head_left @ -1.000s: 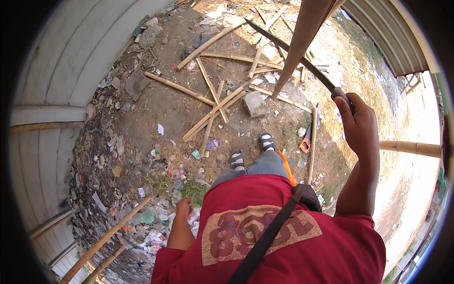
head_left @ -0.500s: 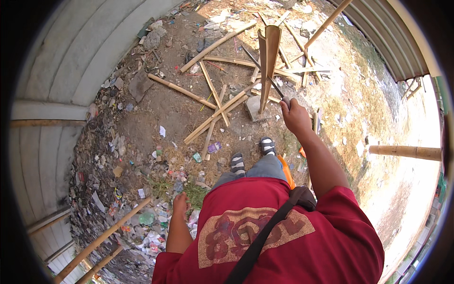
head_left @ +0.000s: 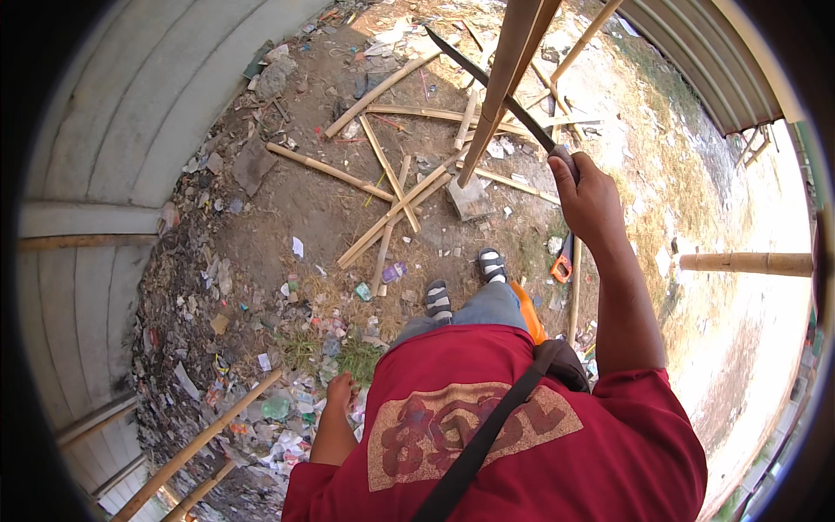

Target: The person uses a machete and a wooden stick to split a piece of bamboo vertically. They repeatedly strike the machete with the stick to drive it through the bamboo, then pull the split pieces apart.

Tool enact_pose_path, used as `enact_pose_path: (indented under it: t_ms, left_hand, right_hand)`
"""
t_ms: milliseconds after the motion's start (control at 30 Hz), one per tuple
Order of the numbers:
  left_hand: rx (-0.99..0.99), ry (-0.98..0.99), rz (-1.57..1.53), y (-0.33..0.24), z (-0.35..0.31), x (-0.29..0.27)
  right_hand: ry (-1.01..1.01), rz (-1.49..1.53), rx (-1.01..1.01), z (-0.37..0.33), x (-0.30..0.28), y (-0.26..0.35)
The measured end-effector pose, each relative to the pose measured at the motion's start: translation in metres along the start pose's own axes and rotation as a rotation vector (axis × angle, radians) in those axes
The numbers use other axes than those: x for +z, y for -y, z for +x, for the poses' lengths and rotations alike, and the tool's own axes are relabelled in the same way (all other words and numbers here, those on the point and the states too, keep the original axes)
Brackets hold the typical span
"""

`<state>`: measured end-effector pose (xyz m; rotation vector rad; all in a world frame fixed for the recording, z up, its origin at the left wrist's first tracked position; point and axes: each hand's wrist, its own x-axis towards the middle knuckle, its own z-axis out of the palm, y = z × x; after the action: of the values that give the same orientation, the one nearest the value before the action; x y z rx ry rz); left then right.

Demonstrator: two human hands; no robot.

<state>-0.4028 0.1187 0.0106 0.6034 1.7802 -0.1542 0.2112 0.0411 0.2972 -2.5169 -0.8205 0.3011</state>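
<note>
My right hand [head_left: 591,198] is closed round the handle of a machete [head_left: 531,121], out in front of me. The long dark blade crosses a split bamboo piece [head_left: 499,91], which seems caught on it. This bamboo stands tall and slightly tilted, its top running out of view. Its lower end is over a grey concrete block [head_left: 470,202]; whether they touch I cannot tell. Down at my left side hangs my left hand [head_left: 342,391], fingers loosely bent, holding nothing that I can see. It is nearest to the litter and a tuft of grass.
Several bamboo strips [head_left: 396,217] lie crossed on the dirt ahead. An orange-handled saw [head_left: 563,261] rests at right beside a bamboo pole [head_left: 575,300]. Grey wall panels [head_left: 96,104] stand at left, with slanting bamboo poles [head_left: 204,435] at lower left. Another bamboo pole [head_left: 748,264] juts in from the right.
My right hand has risen and moved right with the machete. The split bamboo has lifted and tilted, coming closer to me. More of the saw shows. My left hand has shifted slightly.
</note>
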Motion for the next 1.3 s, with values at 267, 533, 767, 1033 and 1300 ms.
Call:
enact_pose_path:
  t_ms: [267,533,767,1033,1300]
  left_hand:
    - [0.093,-0.005,0.079,-0.033,-0.011,0.001]
    - [0.121,-0.007,0.018,-0.041,-0.015,0.013]
    - [0.011,0.011,0.03,-0.01,-0.009,0.001]
    - [0.102,-0.025,0.022,-0.038,-0.012,-0.001]
    - [0.119,-0.002,0.027,-0.038,-0.012,0.005]
  right_hand:
    - [-0.022,0.052,0.094,0.0,0.165,-0.096]
    - [-0.099,0.144,0.13,0.022,0.117,-0.08]
    - [-0.142,0.181,0.003,0.011,0.036,-0.032]
    - [-0.017,0.057,0.038,-0.006,0.192,-0.111]
    - [-0.065,0.068,0.037,0.037,0.112,-0.069]
